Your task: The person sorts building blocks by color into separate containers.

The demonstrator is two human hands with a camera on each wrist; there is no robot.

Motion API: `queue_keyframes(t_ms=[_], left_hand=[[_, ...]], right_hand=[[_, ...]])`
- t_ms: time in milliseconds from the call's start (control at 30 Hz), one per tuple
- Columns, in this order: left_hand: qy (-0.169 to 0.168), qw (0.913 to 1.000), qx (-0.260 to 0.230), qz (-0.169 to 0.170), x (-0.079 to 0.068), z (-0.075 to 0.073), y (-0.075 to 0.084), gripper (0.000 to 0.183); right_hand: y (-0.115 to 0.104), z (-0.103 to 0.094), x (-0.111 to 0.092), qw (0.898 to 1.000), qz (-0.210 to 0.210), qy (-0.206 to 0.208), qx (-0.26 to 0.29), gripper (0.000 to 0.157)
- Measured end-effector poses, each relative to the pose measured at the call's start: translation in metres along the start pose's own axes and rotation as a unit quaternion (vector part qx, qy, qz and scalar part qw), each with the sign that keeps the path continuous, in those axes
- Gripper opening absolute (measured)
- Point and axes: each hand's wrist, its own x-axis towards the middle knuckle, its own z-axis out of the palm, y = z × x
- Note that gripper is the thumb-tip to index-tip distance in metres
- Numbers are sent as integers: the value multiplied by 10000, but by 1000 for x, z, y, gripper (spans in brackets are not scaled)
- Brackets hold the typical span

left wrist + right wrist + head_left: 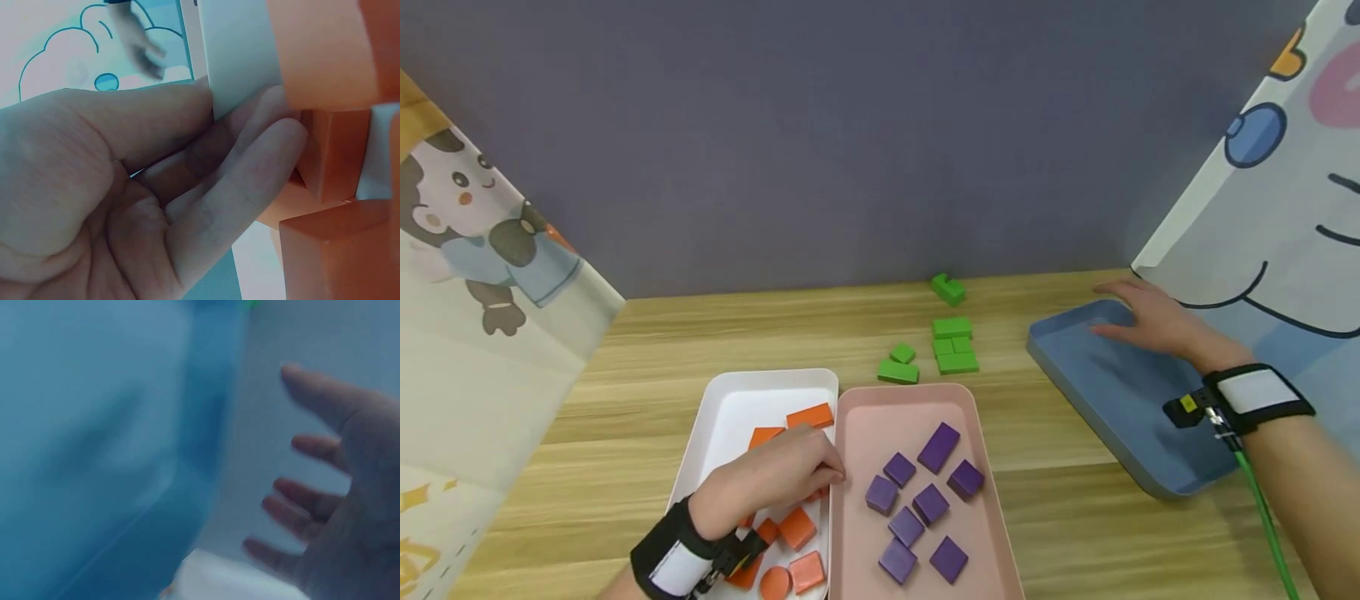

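My left hand [786, 467] is over the right side of a white tray [730, 396] that has several orange blocks [797, 527] in it. Its thumb and curled fingers pinch the tray's side wall [240, 56], close beside orange blocks in the left wrist view. My right hand [1150, 321], fingers spread apart, hovers by the far end of a blue tray [1097, 392] and holds nothing. That tray stands turned at an angle on the right; its visible floor bears no blocks.
A pink tray [857, 417] with several purple blocks [931, 504] adjoins the white tray. Several green blocks [957, 363] lie on the wooden table [662, 333] behind it. A dark wall [865, 150] closes the back, with printed panels [1247, 242] at the sides.
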Motion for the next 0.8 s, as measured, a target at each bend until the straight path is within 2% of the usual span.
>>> queue_keyframes(t_ms=[67,167,233,300,400,567,700,800], left_hand=[[-29,10000,-4,-8,0,0,0,21],[-65,10000,-13,-47,1,-1,1,19],[-67,9999,-9,-84,1,-2,1,18],[-63,9999,17,-117,0,-3,1,18],[-19,9999,70,-153,-2,-5,-1,18],[35,9999,125,-105,-5,-6,-4,18],[47,9998,123,-146,-8,-8,-6,18],[68,9996,194,-178,-10,-10,-9,19]], right_hand=[[32,3,-10,9974,557,-450,-115,77],[65,5,-24,9855,1239,-1149,-137,78],[79,6,-33,9777,1474,-1484,-192,74],[87,7,-39,9726,1506,-1756,-233,66],[88,8,-42,9728,1247,-1940,-213,53],[77,10,-44,9754,954,-1985,-97,40],[63,14,-47,9730,948,-2105,28,44],[51,15,-50,9634,1075,-2424,385,51]])
